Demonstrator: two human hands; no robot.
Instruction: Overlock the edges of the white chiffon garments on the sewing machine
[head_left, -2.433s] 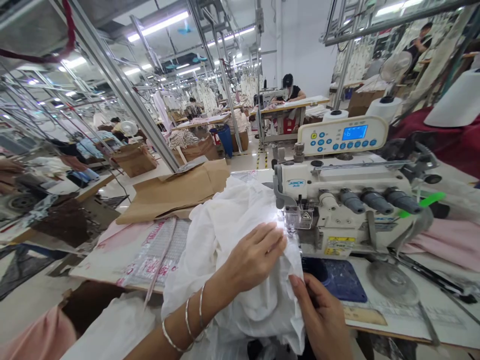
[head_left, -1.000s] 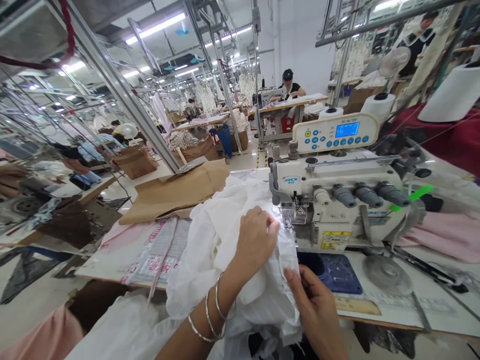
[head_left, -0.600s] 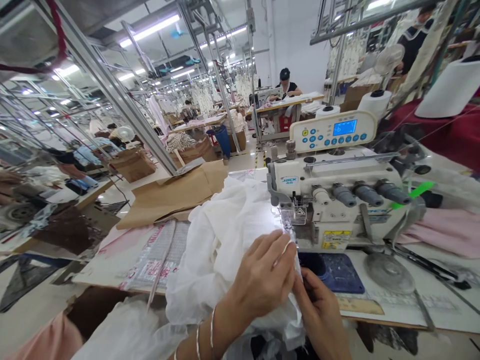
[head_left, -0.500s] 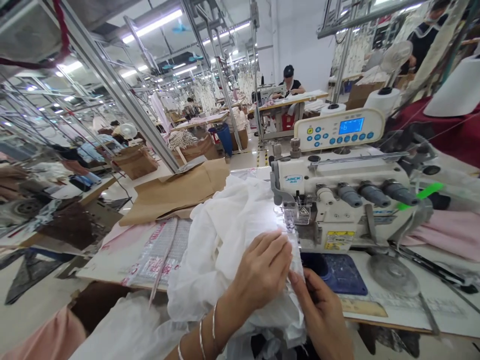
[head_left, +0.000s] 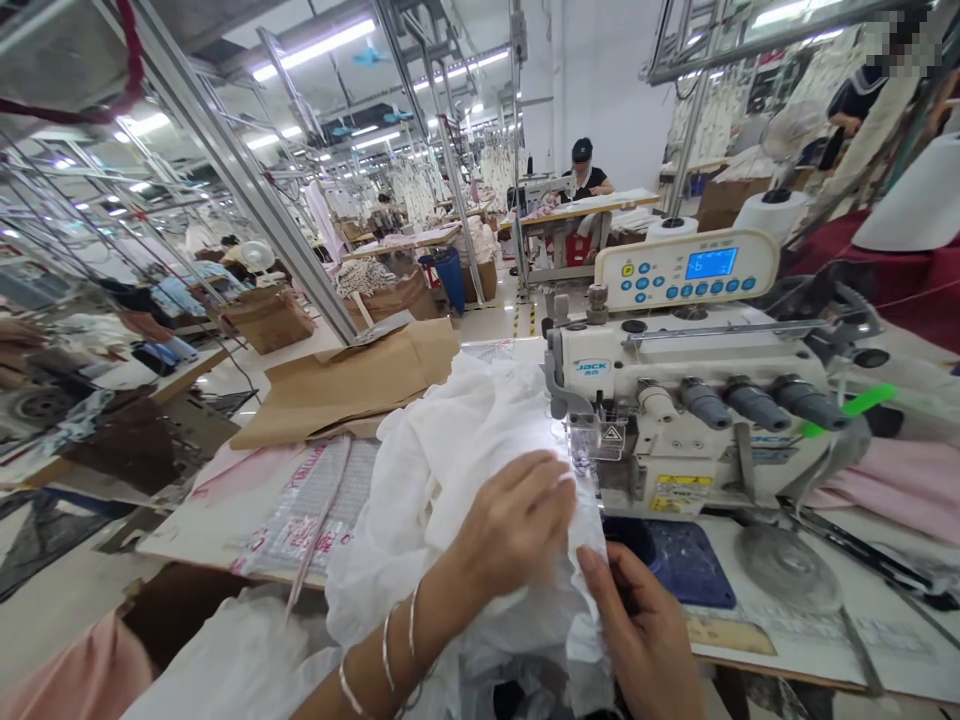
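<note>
**Hands**
- Left hand (head_left: 514,520): palm down on the white fabric (head_left: 450,440). Fingers are extended and released, with no grip, and press the cloth flat. The tips point to approx. 1 o'clock, just short of the presser foot (head_left: 592,440). Silver bangles (head_left: 390,650) sit on the wrist.
- Right hand (head_left: 645,630): at 4 o'clock from the left hand, close beside it. The thumb lies along the cloth's RH edge. The other fingers are hidden under the fabric, so a closed pinch cannot be confirmed.

**Workpiece**
- The white fabric is bunched on the desk (head_left: 825,630) in front of the person, at 9 o'clock from the machine head. Its RH edge reaches the presser foot. The lower part hangs over the desk's near edge.

**Machine**
- Overlock sewing machine (head_left: 675,400), cream, at 2 o'clock from the hands.
- Control panel (head_left: 686,270) on top of the machine, with a lit blue display.
- Green lever (head_left: 847,405) at the machine's 3 o'clock end.
- Blue mat (head_left: 682,560) under the machine front, touching the fabric's RH side.

**Surroundings**
- Brown paper (head_left: 352,385) on the desk at 11 o'clock from the fabric.
- Printed plastic bag (head_left: 315,500) at 9 o'clock from the fabric, flat on the desk.
- Pink fabric (head_left: 900,480) at 3 o'clock, behind the machine.
- White thread cones (head_left: 772,215) at 1 o'clock, beyond the panel.
- A co-worker (head_left: 589,175) is seated at a far desk at 12 o'clock, well apart.
</note>
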